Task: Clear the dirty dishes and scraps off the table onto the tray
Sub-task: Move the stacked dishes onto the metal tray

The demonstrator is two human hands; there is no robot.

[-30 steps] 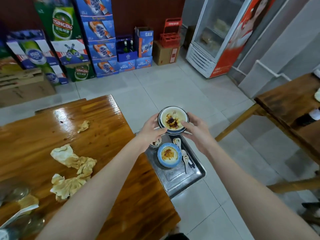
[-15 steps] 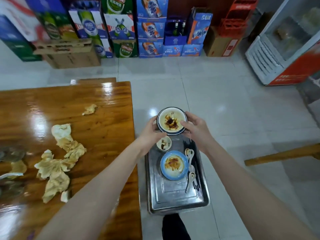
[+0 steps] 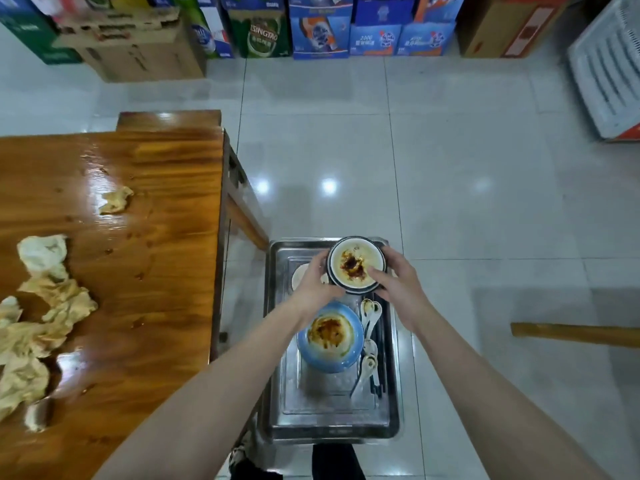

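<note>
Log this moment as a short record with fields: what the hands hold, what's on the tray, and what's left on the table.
hands: left hand and right hand grip the dark-rimmed bowl from either side
bowl position: over the far end of the metal tray; cannot tell whether it is set down
on tray: blue bowl, white spoons, small dish partly hidden by the left hand
left on table: crumpled napkins on the wooden table

small dish (image 3: 298,276): mostly hidden behind left hand (image 3: 317,283) | crumpled napkins (image 3: 24,341): cut by left edge | beer cartons (image 3: 318,32): tops cut off | dark-rimmed bowl (image 3: 356,265): contact with tray (image 3: 325,407) cannot be told
</note>
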